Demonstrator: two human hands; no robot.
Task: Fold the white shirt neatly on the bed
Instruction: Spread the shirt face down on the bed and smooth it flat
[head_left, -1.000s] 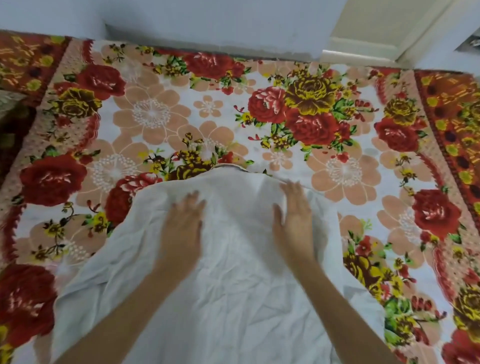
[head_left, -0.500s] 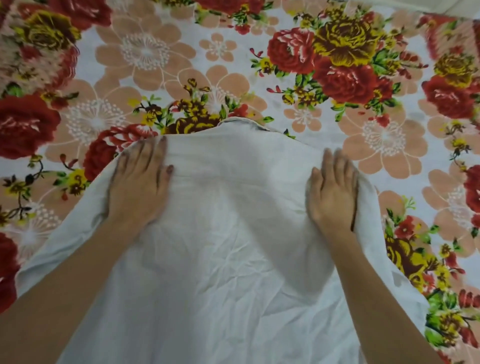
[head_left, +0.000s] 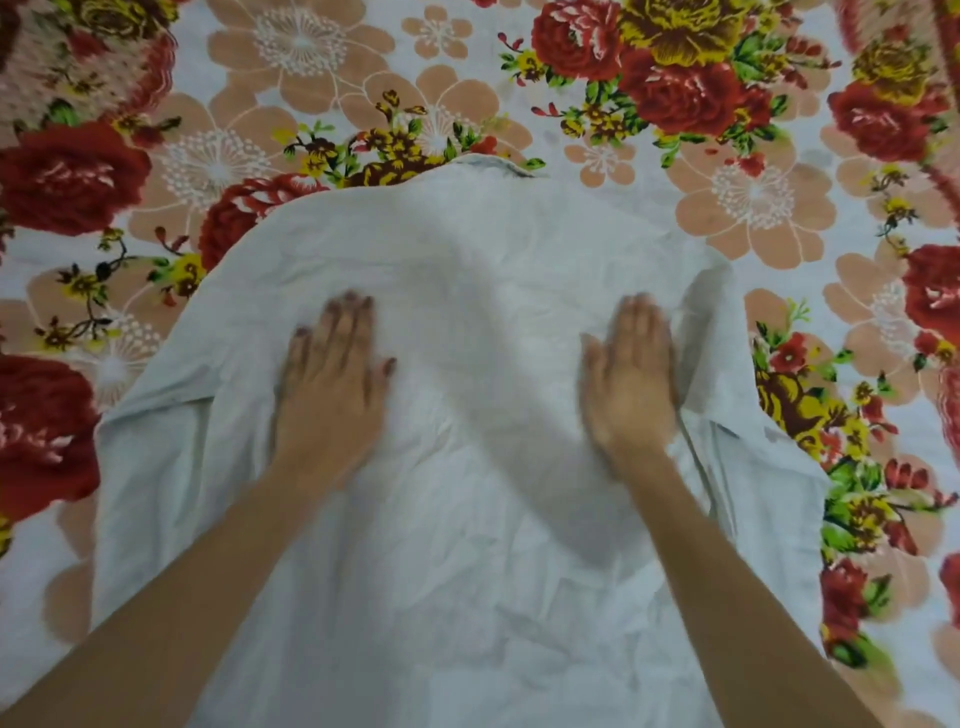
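**On the flowered bedspread, a shirt smoothed flat but not yet folded**

Across the middle of the bed (head_left: 753, 218) lies the white shirt (head_left: 467, 519), spread over the floral cover, and both palms rest on its upper part. The left hand (head_left: 332, 384) lies flat, its fingers close together and the thumb out to the side; the right hand (head_left: 631, 379) does the same, though it is blurred. Neither pinches any cloth.

The shirt's long axis runs near to far. Its collar (head_left: 493, 167) points to the far side, and the body runs off the near edge of view. A sleeve hangs out on the left (head_left: 150, 457) and another on the right (head_left: 727, 364), each partly doubled under or over itself; which is hard to tell.

The risk appears to lie in the creases. Fine wrinkles cover the near part, and pressing on them may set them in rather than clear them. Palms sliding over soft bedding could also drag the cloth sideways, so the centre line skews and any later fold comes out lopsided. The bunched right sleeve may trap a lump under the fold if it is not laid out first.
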